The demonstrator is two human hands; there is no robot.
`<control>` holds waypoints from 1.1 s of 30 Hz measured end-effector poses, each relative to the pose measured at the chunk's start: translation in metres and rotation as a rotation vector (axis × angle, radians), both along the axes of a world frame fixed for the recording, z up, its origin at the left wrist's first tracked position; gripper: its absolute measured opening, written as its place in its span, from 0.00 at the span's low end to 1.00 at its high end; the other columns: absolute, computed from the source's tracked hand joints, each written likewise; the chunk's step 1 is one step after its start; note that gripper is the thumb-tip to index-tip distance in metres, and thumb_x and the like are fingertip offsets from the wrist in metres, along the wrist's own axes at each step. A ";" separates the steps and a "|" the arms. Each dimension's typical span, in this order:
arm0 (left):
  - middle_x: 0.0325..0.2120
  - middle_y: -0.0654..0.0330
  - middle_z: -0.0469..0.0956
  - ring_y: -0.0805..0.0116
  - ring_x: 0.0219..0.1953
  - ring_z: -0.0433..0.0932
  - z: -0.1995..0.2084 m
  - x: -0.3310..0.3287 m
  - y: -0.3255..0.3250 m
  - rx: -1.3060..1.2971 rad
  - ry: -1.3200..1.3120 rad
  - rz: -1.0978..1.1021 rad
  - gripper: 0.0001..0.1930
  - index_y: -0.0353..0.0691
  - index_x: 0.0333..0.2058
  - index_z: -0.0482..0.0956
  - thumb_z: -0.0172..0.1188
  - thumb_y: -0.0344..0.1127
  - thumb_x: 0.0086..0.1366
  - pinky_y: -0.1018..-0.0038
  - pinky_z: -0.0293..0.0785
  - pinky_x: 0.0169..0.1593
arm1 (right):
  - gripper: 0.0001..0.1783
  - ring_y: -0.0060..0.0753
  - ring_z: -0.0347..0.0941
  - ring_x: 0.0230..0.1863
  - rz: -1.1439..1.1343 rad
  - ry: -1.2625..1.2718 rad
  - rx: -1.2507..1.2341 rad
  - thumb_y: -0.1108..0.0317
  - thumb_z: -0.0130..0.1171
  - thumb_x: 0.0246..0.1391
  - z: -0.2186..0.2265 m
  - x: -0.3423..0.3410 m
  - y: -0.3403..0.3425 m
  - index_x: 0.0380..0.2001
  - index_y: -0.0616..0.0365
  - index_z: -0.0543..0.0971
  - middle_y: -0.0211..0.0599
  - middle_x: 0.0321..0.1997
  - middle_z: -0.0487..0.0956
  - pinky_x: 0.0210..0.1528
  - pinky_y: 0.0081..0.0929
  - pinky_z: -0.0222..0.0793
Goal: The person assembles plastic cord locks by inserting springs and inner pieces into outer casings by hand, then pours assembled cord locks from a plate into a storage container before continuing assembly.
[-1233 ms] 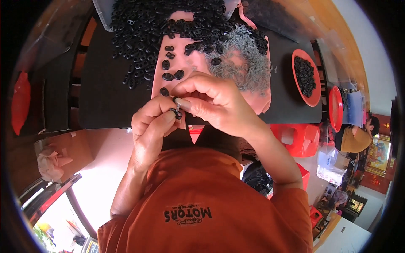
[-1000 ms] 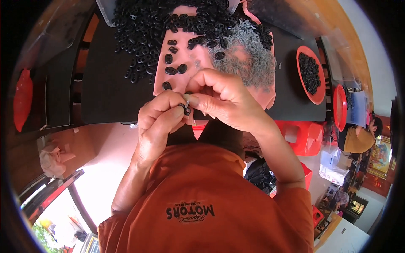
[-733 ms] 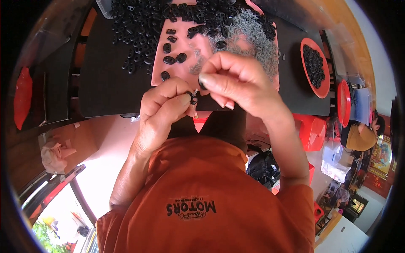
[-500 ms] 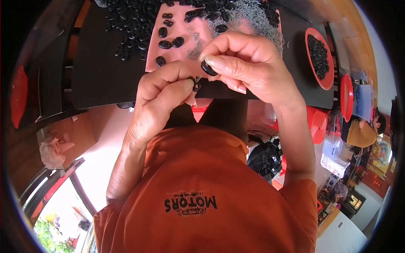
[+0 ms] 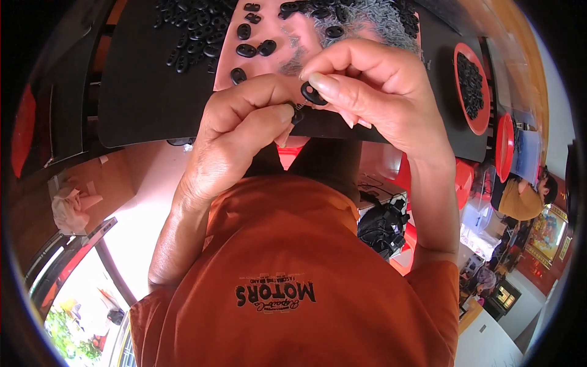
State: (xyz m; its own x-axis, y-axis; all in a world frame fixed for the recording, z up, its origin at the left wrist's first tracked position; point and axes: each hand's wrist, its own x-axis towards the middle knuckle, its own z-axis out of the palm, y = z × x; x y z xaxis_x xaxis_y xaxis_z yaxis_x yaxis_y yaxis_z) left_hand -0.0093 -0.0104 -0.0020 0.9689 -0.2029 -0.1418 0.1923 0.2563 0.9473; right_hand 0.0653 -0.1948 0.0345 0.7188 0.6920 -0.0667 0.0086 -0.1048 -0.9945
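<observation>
While the right hand (image 5: 382,92) pinches a black oval piece (image 5: 316,99) between thumb and forefinger, the oval's long axis slants across the view, one end up and to the left, the other down and to the right, with a hole showing in the face turned to the camera. Just left of that grip and slightly lower, the left hand (image 5: 241,122) has its thumb and forefinger closed on a small black part (image 5: 298,116). This part is mostly covered, so which way its long axis runs cannot be told; a pale coil shows at its upper end, near the oval.

Just above the left grip's knuckles, a loose oval (image 5: 238,76) lies on pink cloth (image 5: 275,24), tilted like the held one. Farther beyond the grip, another oval (image 5: 246,50) lies nearly crosswise, and one more (image 5: 244,31) points away from the person. Up and left of both grips, a heap of black pieces (image 5: 195,37) spreads over the dark bench (image 5: 140,92); beyond the right grip lie many grey springs (image 5: 385,24). Well to its right, a coral bowl (image 5: 482,122) holds black pieces.
</observation>
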 end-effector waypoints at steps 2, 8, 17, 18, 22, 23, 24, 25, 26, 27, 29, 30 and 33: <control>0.24 0.60 0.70 0.76 0.25 0.67 0.000 0.000 0.000 0.009 -0.003 -0.004 0.08 0.31 0.31 0.73 0.48 0.30 0.59 0.81 0.63 0.30 | 0.04 0.10 0.66 0.22 -0.013 -0.013 -0.008 0.74 0.58 0.57 0.000 0.000 0.001 0.34 0.63 0.79 0.23 0.25 0.75 0.23 0.12 0.61; 0.23 0.61 0.69 0.77 0.24 0.66 0.000 0.001 0.001 0.006 -0.010 -0.014 0.07 0.32 0.29 0.72 0.48 0.30 0.59 0.81 0.61 0.29 | 0.02 0.09 0.63 0.22 -0.013 -0.068 0.002 0.76 0.57 0.56 -0.004 -0.003 0.004 0.32 0.63 0.77 0.21 0.24 0.73 0.22 0.12 0.59; 0.23 0.63 0.69 0.79 0.25 0.64 -0.008 0.001 0.002 0.054 -0.088 -0.047 0.09 0.34 0.30 0.71 0.51 0.34 0.65 0.84 0.58 0.29 | 0.02 0.08 0.60 0.23 -0.009 -0.103 -0.017 0.80 0.55 0.56 -0.002 -0.007 0.006 0.31 0.64 0.76 0.20 0.22 0.69 0.23 0.13 0.55; 0.22 0.64 0.69 0.80 0.25 0.64 -0.007 0.001 0.001 0.046 -0.079 -0.041 0.09 0.33 0.30 0.72 0.52 0.34 0.65 0.84 0.58 0.28 | 0.02 0.08 0.60 0.24 -0.008 -0.086 -0.038 0.80 0.55 0.55 -0.001 -0.007 0.006 0.31 0.64 0.76 0.20 0.22 0.69 0.24 0.13 0.55; 0.22 0.66 0.70 0.82 0.23 0.64 -0.004 -0.001 0.000 0.080 -0.094 -0.024 0.10 0.33 0.32 0.73 0.52 0.34 0.67 0.84 0.59 0.27 | 0.02 0.09 0.60 0.24 0.008 -0.136 -0.034 0.80 0.54 0.55 0.000 -0.006 0.006 0.30 0.63 0.76 0.19 0.22 0.68 0.24 0.13 0.56; 0.22 0.66 0.70 0.82 0.23 0.64 -0.004 -0.001 -0.001 0.080 -0.099 -0.025 0.10 0.33 0.32 0.73 0.52 0.34 0.67 0.84 0.59 0.27 | 0.02 0.09 0.60 0.24 0.007 -0.141 -0.034 0.80 0.54 0.55 -0.001 -0.006 0.005 0.30 0.63 0.76 0.19 0.22 0.68 0.24 0.13 0.56; 0.21 0.67 0.70 0.82 0.23 0.64 -0.006 -0.002 -0.004 0.093 -0.101 0.007 0.10 0.33 0.32 0.73 0.52 0.35 0.67 0.84 0.59 0.27 | 0.02 0.10 0.60 0.24 0.002 -0.157 -0.028 0.80 0.54 0.55 -0.003 -0.007 0.005 0.30 0.63 0.75 0.20 0.22 0.68 0.25 0.13 0.57; 0.21 0.68 0.70 0.83 0.22 0.64 -0.007 -0.002 -0.005 0.107 -0.103 0.039 0.10 0.33 0.32 0.74 0.53 0.35 0.68 0.84 0.58 0.26 | 0.02 0.10 0.61 0.24 -0.003 -0.173 -0.020 0.81 0.54 0.55 -0.005 -0.006 0.005 0.30 0.63 0.75 0.21 0.22 0.68 0.25 0.14 0.57; 0.21 0.68 0.70 0.83 0.22 0.64 -0.007 -0.002 -0.005 0.108 -0.110 0.040 0.10 0.33 0.32 0.74 0.53 0.35 0.68 0.84 0.58 0.26 | 0.02 0.10 0.61 0.24 -0.003 -0.180 -0.019 0.81 0.54 0.55 -0.006 -0.006 0.005 0.30 0.63 0.75 0.21 0.22 0.68 0.25 0.14 0.57; 0.20 0.68 0.70 0.83 0.22 0.64 -0.006 -0.001 -0.004 0.119 -0.103 0.031 0.11 0.33 0.32 0.74 0.53 0.36 0.68 0.84 0.58 0.26 | 0.02 0.11 0.61 0.24 -0.003 -0.230 -0.025 0.80 0.55 0.55 -0.006 -0.005 0.005 0.29 0.63 0.75 0.22 0.22 0.69 0.25 0.15 0.58; 0.20 0.68 0.70 0.83 0.22 0.64 -0.006 -0.001 -0.003 0.129 -0.104 0.020 0.11 0.33 0.31 0.74 0.53 0.37 0.68 0.85 0.58 0.26 | 0.02 0.12 0.62 0.24 -0.005 -0.286 -0.032 0.80 0.55 0.55 -0.006 -0.006 0.005 0.29 0.63 0.75 0.23 0.21 0.69 0.25 0.16 0.59; 0.20 0.68 0.70 0.83 0.22 0.64 -0.007 -0.001 -0.004 0.111 -0.113 0.026 0.11 0.34 0.31 0.74 0.53 0.37 0.68 0.84 0.58 0.26 | 0.02 0.13 0.62 0.24 -0.004 -0.273 -0.031 0.80 0.55 0.55 -0.006 -0.007 0.006 0.29 0.63 0.75 0.24 0.21 0.69 0.26 0.16 0.60; 0.19 0.68 0.69 0.84 0.22 0.64 -0.008 -0.002 -0.007 0.088 -0.112 0.031 0.11 0.34 0.30 0.74 0.53 0.36 0.67 0.85 0.58 0.25 | 0.02 0.15 0.64 0.23 -0.003 -0.266 -0.028 0.79 0.56 0.54 -0.007 -0.007 0.003 0.29 0.63 0.74 0.26 0.21 0.70 0.26 0.18 0.62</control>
